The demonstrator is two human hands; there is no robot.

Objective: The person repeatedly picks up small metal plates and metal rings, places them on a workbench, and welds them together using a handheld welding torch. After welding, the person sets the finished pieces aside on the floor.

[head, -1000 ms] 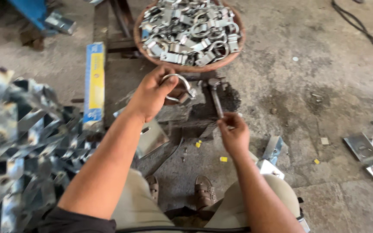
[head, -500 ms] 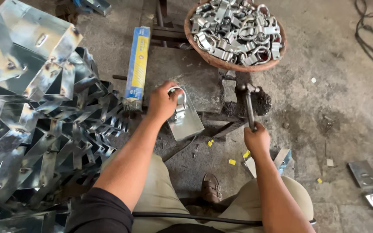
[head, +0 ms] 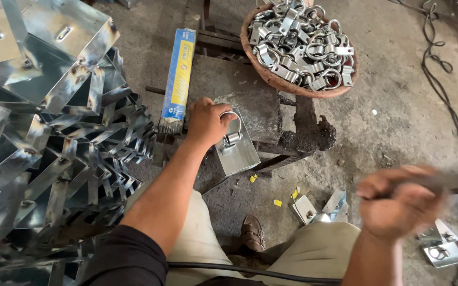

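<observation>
My left hand (head: pixel 206 121) grips a shiny metal plate (head: pixel 238 150) with a ring handle (head: pixel 231 125) riveted on it, holding it against the edge of a dark metal block (head: pixel 239 95). My right hand (head: pixel 398 198) is blurred at the right, fingers closed around a dark tool handle (head: pixel 451 179) whose head I cannot make out. A round basket (head: pixel 276 80) at the top holds several ring handles (head: pixel 298 42).
A big heap of shiny sheet-metal plates (head: pixel 43 132) fills the left. A blue and yellow packet of rods (head: pixel 178 79) lies beside the block. Loose plates (head: pixel 441 249) and small metal pieces (head: pixel 306 209) lie on the concrete floor; a black cable (head: pixel 441 74) runs at right.
My left hand has carried the plate with its ring leftward off the block's middle. My right hand has swung away from the block, down and to the right, with the tool.
</observation>
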